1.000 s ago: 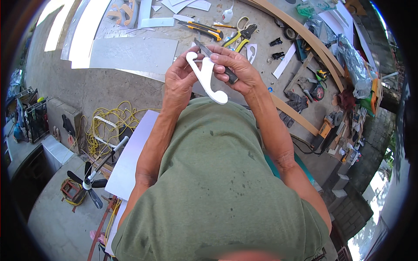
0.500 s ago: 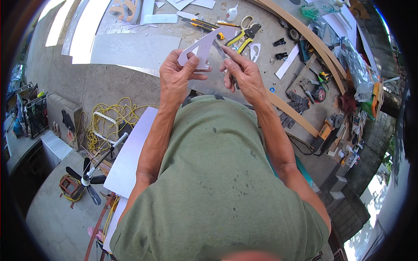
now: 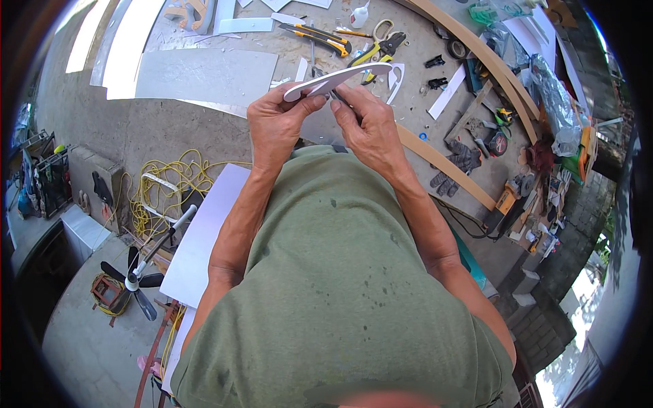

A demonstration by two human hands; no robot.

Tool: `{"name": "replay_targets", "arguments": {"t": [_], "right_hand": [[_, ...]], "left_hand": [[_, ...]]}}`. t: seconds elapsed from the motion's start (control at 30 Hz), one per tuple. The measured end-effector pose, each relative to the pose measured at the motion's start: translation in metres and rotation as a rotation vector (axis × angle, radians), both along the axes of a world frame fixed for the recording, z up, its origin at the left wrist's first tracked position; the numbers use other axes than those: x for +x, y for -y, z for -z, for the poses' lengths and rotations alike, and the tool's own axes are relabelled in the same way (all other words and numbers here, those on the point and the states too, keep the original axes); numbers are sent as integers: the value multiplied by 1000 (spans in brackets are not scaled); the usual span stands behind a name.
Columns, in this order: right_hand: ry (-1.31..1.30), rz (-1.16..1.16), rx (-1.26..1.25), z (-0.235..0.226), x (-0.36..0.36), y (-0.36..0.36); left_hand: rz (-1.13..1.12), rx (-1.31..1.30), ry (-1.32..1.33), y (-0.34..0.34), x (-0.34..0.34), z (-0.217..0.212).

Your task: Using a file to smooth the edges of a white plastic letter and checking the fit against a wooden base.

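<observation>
My left hand point(image 3: 277, 128) pinches a flat white cut-out piece point(image 3: 343, 77) by its rounded end, thumb in front. The piece is tilted, so its edge shows more than its face, and its narrow end points right. Below its edge, my right hand point(image 3: 373, 126) is closed on a thin grey metal strip-like tool point(image 3: 335, 96), perhaps a file. Most of that tool is hidden by the fingers and the piece; whether it touches the edge I cannot tell.
Beyond my hands lie a yellow-black utility knife point(image 3: 316, 37), yellow-handled snips point(image 3: 381, 56), scissors point(image 3: 383, 29) and a white glue bottle point(image 3: 360, 15). Grey gloves point(image 3: 459, 168) rest at the right. A fan point(image 3: 139, 280) and yellow cord point(image 3: 160, 194) are at the left.
The white piece has tipped from face-on to nearly edge-on. My right hand has moved left and closer to it, and the grey tool has become mostly hidden.
</observation>
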State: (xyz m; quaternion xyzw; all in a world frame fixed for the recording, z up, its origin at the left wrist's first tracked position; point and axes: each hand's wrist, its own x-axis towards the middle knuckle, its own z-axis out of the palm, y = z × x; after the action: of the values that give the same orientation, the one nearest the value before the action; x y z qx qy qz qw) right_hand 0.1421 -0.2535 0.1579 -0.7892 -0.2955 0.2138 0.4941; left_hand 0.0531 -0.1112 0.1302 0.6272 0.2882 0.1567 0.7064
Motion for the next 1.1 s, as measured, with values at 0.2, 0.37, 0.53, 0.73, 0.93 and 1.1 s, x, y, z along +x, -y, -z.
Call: {"name": "replay_targets", "arguments": {"t": [0.2, 0.37, 0.53, 0.73, 0.93, 1.1], "right_hand": [[-33, -4, 22, 6, -1, -2], [105, -13, 9, 3, -13, 6], [62, 27, -68, 1, -9, 19], [91, 2, 12, -2, 0, -2], [147, -36, -69, -2, -16, 6], [105, 37, -37, -4, -14, 8]], "left_hand": [[-26, -61, 140, 6, 2, 1], [-51, -4, 145, 13, -2, 7], [-116, -106, 118, 2, 2, 3], [-83, -82, 110, 5, 3, 8], [-111, -109, 140, 4, 1, 10], [-113, -141, 50, 5, 4, 3]]}}
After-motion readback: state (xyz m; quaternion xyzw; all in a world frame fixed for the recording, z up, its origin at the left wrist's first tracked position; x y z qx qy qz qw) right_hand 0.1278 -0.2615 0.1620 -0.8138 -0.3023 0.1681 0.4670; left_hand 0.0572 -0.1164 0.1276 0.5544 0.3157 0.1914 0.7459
